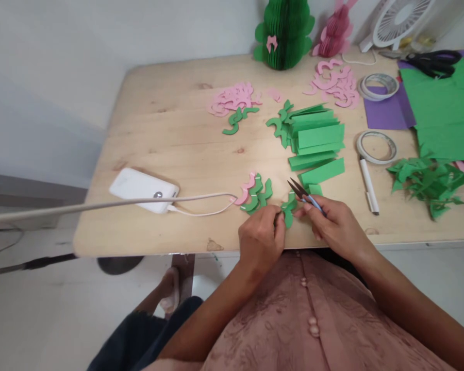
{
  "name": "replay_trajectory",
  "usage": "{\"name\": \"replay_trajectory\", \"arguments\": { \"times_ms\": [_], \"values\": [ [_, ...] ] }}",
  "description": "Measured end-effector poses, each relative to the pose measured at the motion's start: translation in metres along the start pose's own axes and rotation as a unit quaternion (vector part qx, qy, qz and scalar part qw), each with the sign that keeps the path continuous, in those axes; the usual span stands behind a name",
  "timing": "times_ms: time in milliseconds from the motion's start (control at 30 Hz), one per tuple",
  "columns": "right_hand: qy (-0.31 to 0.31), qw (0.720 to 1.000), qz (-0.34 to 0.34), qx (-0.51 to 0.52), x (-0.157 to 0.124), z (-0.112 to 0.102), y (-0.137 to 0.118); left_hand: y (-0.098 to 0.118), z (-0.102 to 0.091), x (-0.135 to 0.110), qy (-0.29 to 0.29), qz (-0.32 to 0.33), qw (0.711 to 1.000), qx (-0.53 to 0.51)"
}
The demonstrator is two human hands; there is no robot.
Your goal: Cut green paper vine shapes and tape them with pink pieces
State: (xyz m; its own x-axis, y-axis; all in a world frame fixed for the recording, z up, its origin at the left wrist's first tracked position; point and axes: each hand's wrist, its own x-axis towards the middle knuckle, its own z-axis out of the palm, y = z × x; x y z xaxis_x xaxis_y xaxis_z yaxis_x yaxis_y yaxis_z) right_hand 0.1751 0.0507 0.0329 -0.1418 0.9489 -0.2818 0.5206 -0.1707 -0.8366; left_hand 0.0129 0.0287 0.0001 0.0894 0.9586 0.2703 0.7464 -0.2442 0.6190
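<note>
Near the table's front edge, my left hand (pixel 263 228) pinches a curved green paper cutout (pixel 289 210). Small scissors (pixel 308 198) with dark blades and a blue handle are in my right hand (pixel 337 224), their tips pointing up and left just above the cutout. The blades look slightly apart. Just beyond my left hand lie several wavy green paper pieces (pixel 260 195) and a pink wavy piece (pixel 249 186). Past the scissors, folded green paper strips (pixel 320 136) lie in a loose pile.
A white power bank (pixel 144 189) with a cable sits at left. Pink cutouts (pixel 234 98), tape rolls (pixel 377 147), a white marker (pixel 368 186), green scraps (pixel 429 178) and black scissors (pixel 433 63) lie around. A green honeycomb paper figure (pixel 284 33) and a fan (pixel 398 20) stand behind.
</note>
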Motion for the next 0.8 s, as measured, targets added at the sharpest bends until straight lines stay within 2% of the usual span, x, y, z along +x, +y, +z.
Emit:
{"name": "replay_trajectory", "arguments": {
  "times_ms": [200, 367, 467, 567, 633, 700, 800],
  "values": [
    [0.027, 0.997, 0.034, 0.067, -0.003, 0.0, -0.003, 0.002, 0.0, -0.001, -0.011, -0.072, 0.995, -0.064],
    [0.048, 0.995, 0.026, 0.085, -0.006, -0.002, -0.01, 0.004, 0.002, 0.0, -0.008, -0.166, 0.968, -0.187],
    [0.053, 0.994, 0.022, 0.094, -0.007, -0.002, -0.011, 0.007, 0.005, 0.001, -0.01, -0.231, 0.923, -0.309],
    [0.046, 0.993, 0.028, 0.101, -0.007, -0.001, -0.01, 0.01, 0.006, 0.004, -0.017, -0.297, 0.849, -0.436],
    [0.047, 0.993, 0.031, 0.104, -0.008, -0.001, -0.009, 0.011, 0.006, 0.006, -0.017, -0.325, 0.811, -0.486],
    [0.05, 0.992, 0.031, 0.11, -0.008, 0.0, -0.008, 0.012, 0.005, 0.008, -0.01, -0.342, 0.79, -0.509],
    [0.055, 0.99, 0.025, 0.126, -0.008, 0.0, -0.008, 0.012, 0.005, 0.009, 0.005, -0.352, 0.781, -0.516]
  ]
}}
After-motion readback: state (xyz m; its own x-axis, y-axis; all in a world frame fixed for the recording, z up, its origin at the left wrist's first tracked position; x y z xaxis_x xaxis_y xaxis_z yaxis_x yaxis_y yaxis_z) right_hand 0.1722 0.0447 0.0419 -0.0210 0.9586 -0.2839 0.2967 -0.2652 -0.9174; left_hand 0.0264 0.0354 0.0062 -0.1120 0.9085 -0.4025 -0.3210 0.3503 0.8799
